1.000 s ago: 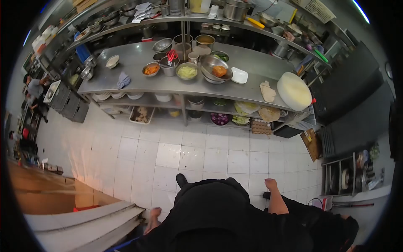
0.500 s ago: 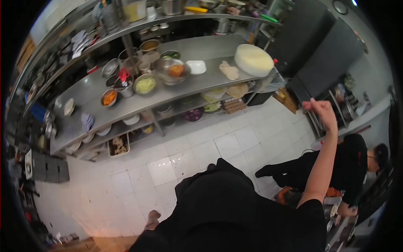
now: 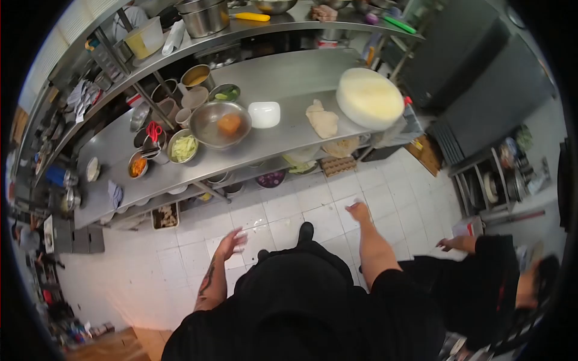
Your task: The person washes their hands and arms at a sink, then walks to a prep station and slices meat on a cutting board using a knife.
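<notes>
My left hand point(image 3: 232, 242) hangs over the tiled floor, fingers apart and slightly blurred, holding nothing. My right hand point(image 3: 358, 211) is also above the floor, its fingers loosely curled with nothing visible in them. Neither touches the steel worktable point(image 3: 271, 72) in front of me. On the table stand a steel bowl point(image 3: 208, 136) with an orange lump point(image 3: 229, 124), a white square dish point(image 3: 265, 115), a pale piece of dough or meat point(image 3: 322, 119) and a large round white tub point(image 3: 370, 99) with a yellowish top.
Bowls of chopped pale green vegetable point(image 3: 183, 148) and orange pieces point(image 3: 138, 166) sit at the table's left part, by red-handled scissors point(image 3: 155, 130). Beneath are an egg tray point(image 3: 339, 166) and a bowl of purple pieces point(image 3: 270, 179). A co-worker in black point(image 3: 475, 283) is close on my right.
My right hand has dropped from its raised position on the right to low in front of me. My left hand has come into view. The table appears nearer. The co-worker's arm now reaches forward.
</notes>
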Tool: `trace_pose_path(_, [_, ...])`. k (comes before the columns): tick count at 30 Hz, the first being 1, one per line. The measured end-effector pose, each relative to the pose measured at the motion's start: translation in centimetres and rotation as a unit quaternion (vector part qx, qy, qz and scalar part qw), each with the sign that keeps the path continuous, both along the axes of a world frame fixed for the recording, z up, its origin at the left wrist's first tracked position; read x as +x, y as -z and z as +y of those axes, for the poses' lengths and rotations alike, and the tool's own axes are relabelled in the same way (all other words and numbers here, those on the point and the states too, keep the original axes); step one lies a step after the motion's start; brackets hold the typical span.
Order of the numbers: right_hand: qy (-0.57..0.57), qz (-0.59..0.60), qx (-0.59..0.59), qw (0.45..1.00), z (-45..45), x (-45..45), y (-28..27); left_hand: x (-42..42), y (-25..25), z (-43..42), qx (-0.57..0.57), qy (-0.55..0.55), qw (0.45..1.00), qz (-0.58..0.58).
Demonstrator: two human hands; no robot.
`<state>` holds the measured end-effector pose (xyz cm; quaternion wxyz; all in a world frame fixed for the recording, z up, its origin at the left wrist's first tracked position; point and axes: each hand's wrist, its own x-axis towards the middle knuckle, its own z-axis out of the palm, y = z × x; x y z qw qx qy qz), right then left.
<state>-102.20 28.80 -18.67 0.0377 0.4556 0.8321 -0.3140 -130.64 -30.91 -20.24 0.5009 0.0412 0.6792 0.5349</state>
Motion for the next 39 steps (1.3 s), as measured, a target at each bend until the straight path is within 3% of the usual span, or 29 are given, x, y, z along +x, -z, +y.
trace_pose_path(1, [0.041, 0.051, 0.01, 0.998, -2.7, -1.7, -0.7, -1.1, 9.4, -5.5, -0.054, 0.082, 0.994, 0.039])
trace_pose_path(2, [0.059, 0.048, -0.013, 0.997, -3.4, -2.8, -1.0, 0.7, 5.6, -6.7, -0.261, 0.25, 0.925, 0.12])
trace_pose_path(3, [0.08, 0.042, -0.037, 0.995, -3.0, -3.5, -1.0, 1.4, 1.5, -6.8, -0.363, 0.322, 0.868, 0.105])
trace_pose_path(4, [0.07, 0.04, -0.043, 0.996, -1.3, -4.7, -1.0, 0.9, -0.8, -6.8, -0.391, 0.327, 0.856, 0.085])
trace_pose_path(6, [-0.05, 0.002, -0.046, 0.998, 3.1, -7.6, 1.0, -2.5, -5.8, -4.4, -0.332, 0.176, 0.925, 0.06])
trace_pose_path(7, [-0.134, -0.046, -0.066, 0.988, 5.5, -9.7, 0.3, -5.0, -9.2, -1.8, -0.23, 0.034, 0.972, 0.044])
trace_pose_path(8, [-0.219, -0.104, -0.021, 0.97, 7.4, -12.0, 0.1, -6.7, -15.7, 3.6, -0.132, -0.137, 0.981, 0.032])
trace_pose_path(9, [-0.262, -0.08, 0.0, 0.962, 8.9, -13.8, -0.1, -9.2, -18.9, 7.1, 0.028, -0.258, 0.965, 0.043])
trace_pose_path(11, [-0.284, -0.011, 0.007, 0.959, 11.3, -16.6, -1.7, -14.4, -23.0, 12.1, 0.09, -0.359, 0.924, 0.096])
trace_pose_path(13, [-0.254, 0.031, -0.005, 0.967, 13.0, -18.0, -5.1, -19.4, -23.9, 15.6, 0.031, -0.454, 0.889, 0.051])
trace_pose_path(15, [-0.121, 0.109, -0.131, 0.978, 14.7, -18.2, -7.6, -22.2, -24.3, 17.3, 0.051, -0.439, 0.896, 0.038])
trace_pose_path(18, [-0.149, 0.097, -0.037, 0.983, 20.3, -13.9, -9.6, -24.4, -23.7, 18.6, 0.054, -0.426, 0.895, 0.122])
trace_pose_path(22, [-0.215, -0.087, 0.077, 0.97, 31.3, -2.9, -8.7, -25.8, -22.4, 16.8, 0.119, -0.413, 0.886, 0.172])
trace_pose_path(25, [-0.035, -0.253, -0.049, 0.966, 38.3, 2.1, -14.0, -24.7, -25.9, 17.2, 0.115, -0.367, 0.892, 0.238])
trace_pose_path(27, [0.081, -0.23, -0.069, 0.967, 43.9, 3.2, -16.4, -24.3, -27.4, 17.4, 0.107, -0.377, 0.886, 0.249])
trace_pose_path(28, [0.035, -0.198, -0.011, 0.979, 49.0, 3.7, -15.2, -23.5, -29.4, 19.3, 0.108, -0.379, 0.884, 0.251])
trace_pose_path(29, [-0.012, -0.165, 0.044, 0.985, 54.2, 3.5, -13.5, -22.0, -31.9, 21.7, 0.131, -0.374, 0.886, 0.241])
trace_pose_path(31, [0.016, 0.01, 0.176, 0.984, 56.4, -2.8, -19.1, -20.0, -34.0, 26.4, 0.146, -0.371, 0.886, 0.236])
trace_pose_path(33, [0.019, 0.158, 0.159, 0.974, 61.0, -9.4, -19.4, -18.7, -35.7, 31.3, 0.177, -0.372, 0.889, 0.199])
trace_pose_path(35, [0.0, 0.19, 0.003, 0.982, 60.1, -15.8, -23.7, -19.0, -34.6, 35.5, 0.213, -0.345, 0.901, 0.153])
trace_pose_path(37, [-0.089, 0.052, -0.09, 0.991, 59.3, -20.1, -26.9, -16.6, -37.4, 44.7, 0.189, -0.342, 0.905, 0.17])
trace_pose_path(38, [-0.097, 0.052, -0.092, 0.99, 59.3, -21.5, -28.4, -17.0, -36.8, 46.8, 0.192, -0.317, 0.914, 0.167])
trace_pose_path(39, [-0.149, -0.058, -0.102, 0.982, 59.2, -22.5, -29.6, -17.4, -36.0, 48.5, 0.192, -0.293, 0.922, 0.163])
